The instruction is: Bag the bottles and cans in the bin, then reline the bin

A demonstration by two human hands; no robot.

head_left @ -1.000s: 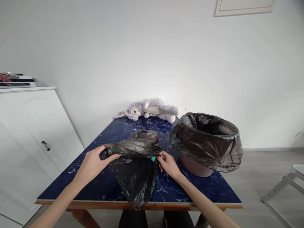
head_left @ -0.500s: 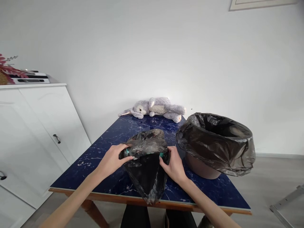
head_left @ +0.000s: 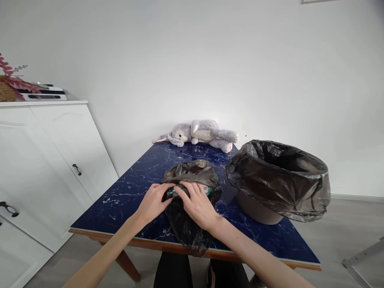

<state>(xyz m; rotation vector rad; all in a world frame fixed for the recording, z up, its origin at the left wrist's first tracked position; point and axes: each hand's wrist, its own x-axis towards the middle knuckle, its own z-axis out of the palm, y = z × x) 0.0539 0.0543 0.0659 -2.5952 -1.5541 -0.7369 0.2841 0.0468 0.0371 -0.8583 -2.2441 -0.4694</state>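
Observation:
A black trash bag point(head_left: 192, 234) lies bunched on the table in front of me, its lower end hanging to the front edge. My left hand point(head_left: 154, 202) grips the left side of the bag's fold, thumb below and fingers on top. Close beside it, my right hand point(head_left: 198, 202) has its fingers bent over the middle of the same fold. Between and beside the fingers shows a teal item point(head_left: 207, 189) with a pale patch, mostly covered by plastic; its kind I cannot make out. Something reddish shows dimly through the bag's far left part.
To the right stands a brown bin point(head_left: 261, 210) lined with another black bag point(head_left: 279, 180). A plush rabbit point(head_left: 198, 134) lies along the back of the blue marbled table point(head_left: 120, 200), against the wall. A white cabinet point(head_left: 57, 160) stands at left.
My right hand has moved left from the bag's right side to its middle, near my left hand. The view has shifted slightly.

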